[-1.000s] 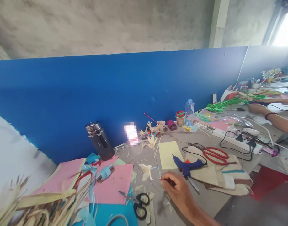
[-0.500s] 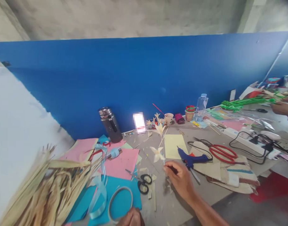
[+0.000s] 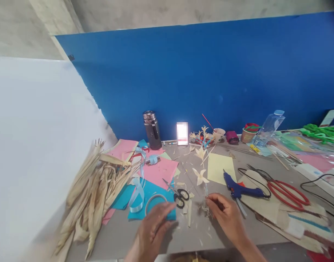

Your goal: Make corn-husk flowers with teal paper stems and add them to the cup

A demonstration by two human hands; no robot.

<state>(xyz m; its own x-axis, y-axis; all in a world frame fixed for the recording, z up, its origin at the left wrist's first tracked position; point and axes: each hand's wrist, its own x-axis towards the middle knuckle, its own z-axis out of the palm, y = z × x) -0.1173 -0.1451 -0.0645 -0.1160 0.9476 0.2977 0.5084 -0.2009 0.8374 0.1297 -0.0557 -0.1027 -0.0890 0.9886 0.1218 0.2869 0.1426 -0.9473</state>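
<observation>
My right hand (image 3: 228, 216) pinches the thin light-blue stem of a cream-coloured handmade flower (image 3: 200, 177), which looks made of husk. The petals stand above my fingertips, pointing away from me. Nothing shows in my left hand (image 3: 154, 227); its fingers reach to the right, apart from the thumb. It partly hides a roll of tape (image 3: 156, 197) lying on blue paper (image 3: 135, 215). Black-handled scissors (image 3: 180, 198) lie between my hands, with husk scraps (image 3: 189, 214) beside them. Another cream flower (image 3: 201, 154) is just beyond the held one.
Dried husks (image 3: 93, 203) and blue ribbon (image 3: 138, 194) lie on the left. At the back stand a dark flask (image 3: 152, 133), a paper cup (image 3: 218, 135) and a plastic bottle (image 3: 270, 129). To the right are a blue glue gun (image 3: 242, 189), red-handled scissors (image 3: 288, 194) and cloth gloves (image 3: 276, 218).
My left hand has risen from the bottom edge to beside the scissors, its fingers extended. My right hand keeps hold of the flower stem. The view has swung left.
</observation>
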